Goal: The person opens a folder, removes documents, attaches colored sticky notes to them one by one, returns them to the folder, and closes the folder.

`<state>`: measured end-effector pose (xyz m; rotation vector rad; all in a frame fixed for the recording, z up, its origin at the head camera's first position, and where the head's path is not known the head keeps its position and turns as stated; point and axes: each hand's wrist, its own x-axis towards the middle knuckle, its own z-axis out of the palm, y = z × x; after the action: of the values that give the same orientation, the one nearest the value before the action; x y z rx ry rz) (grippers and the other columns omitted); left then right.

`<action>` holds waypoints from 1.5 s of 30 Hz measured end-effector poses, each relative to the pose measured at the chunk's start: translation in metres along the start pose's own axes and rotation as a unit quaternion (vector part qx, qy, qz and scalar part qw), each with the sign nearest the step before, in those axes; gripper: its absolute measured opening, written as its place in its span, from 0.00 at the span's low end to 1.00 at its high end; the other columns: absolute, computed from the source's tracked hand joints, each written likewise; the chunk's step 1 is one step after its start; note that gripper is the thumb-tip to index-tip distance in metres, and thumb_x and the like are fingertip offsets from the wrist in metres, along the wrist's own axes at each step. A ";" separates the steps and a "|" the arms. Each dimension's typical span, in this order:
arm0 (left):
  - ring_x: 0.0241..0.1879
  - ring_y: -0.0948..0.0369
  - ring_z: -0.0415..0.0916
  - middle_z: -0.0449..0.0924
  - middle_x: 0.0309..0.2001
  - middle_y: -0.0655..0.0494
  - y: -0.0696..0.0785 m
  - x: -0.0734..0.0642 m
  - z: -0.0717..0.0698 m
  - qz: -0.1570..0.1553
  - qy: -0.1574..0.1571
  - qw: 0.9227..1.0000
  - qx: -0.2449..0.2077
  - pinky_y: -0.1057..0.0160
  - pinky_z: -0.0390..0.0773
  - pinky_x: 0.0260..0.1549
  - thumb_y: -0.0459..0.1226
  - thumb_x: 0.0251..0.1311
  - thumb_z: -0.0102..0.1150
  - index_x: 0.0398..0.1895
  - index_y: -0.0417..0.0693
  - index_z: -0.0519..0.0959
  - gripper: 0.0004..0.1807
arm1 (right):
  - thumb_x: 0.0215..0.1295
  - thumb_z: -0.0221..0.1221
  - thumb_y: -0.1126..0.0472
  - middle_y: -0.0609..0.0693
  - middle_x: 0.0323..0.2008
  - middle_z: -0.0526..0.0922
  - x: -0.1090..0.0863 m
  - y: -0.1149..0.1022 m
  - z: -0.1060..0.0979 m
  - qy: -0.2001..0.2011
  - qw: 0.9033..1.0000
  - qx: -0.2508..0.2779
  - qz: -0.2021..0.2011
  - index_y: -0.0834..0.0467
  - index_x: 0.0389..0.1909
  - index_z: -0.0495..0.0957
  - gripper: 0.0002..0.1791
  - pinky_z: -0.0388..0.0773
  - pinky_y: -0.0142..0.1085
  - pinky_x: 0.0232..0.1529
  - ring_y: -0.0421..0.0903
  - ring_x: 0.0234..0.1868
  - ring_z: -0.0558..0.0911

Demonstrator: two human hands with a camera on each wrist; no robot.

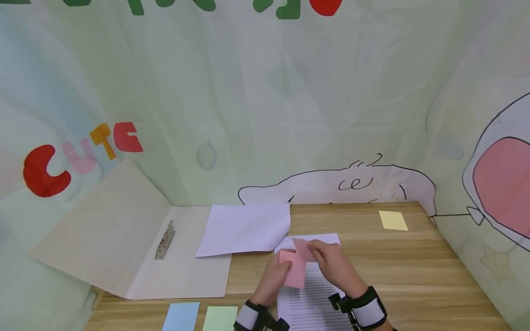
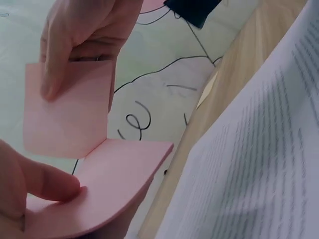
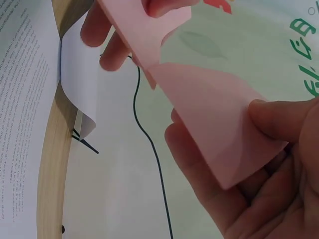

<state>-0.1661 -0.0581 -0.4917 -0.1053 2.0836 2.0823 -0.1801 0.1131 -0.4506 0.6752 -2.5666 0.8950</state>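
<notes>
My left hand [image 1: 270, 279] grips a pink sticky-note pad [image 1: 296, 275] with the thumb on its face. A single pink sheet [image 2: 67, 117] is lifted from the pad, and its edge still meets the pad's edge in the left wrist view. Between thumb and fingers, my right hand [image 1: 336, 265] pinches this sheet; the right wrist view shows the thumb [image 3: 279, 119] pressing on it. Both hands are above a printed page [image 1: 312, 301] on the wooden table.
An opened clip folder [image 1: 186, 276] with a metal clip [image 1: 165, 240] lies at left. A curled white sheet [image 1: 244, 230] partly covers it. Blue [image 1: 181, 317] and green notes [image 1: 220, 318] lie near the front edge; a yellow note [image 1: 393, 220] is at back right.
</notes>
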 end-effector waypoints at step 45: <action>0.40 0.46 0.73 0.71 0.49 0.25 0.007 -0.105 -0.295 -0.122 0.107 0.907 0.388 0.45 0.74 0.41 0.34 0.59 0.49 0.56 0.19 0.63 0.27 | 0.62 0.61 0.62 0.36 0.16 0.74 -0.006 0.010 -0.007 -0.085 0.996 -0.002 -0.013 0.55 0.32 0.87 0.06 0.65 0.28 0.21 0.31 0.18 0.65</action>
<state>-0.0905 -0.3610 -0.4674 -0.4585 2.6918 1.0262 -0.1797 0.1269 -0.4532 0.8143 -2.6994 0.8586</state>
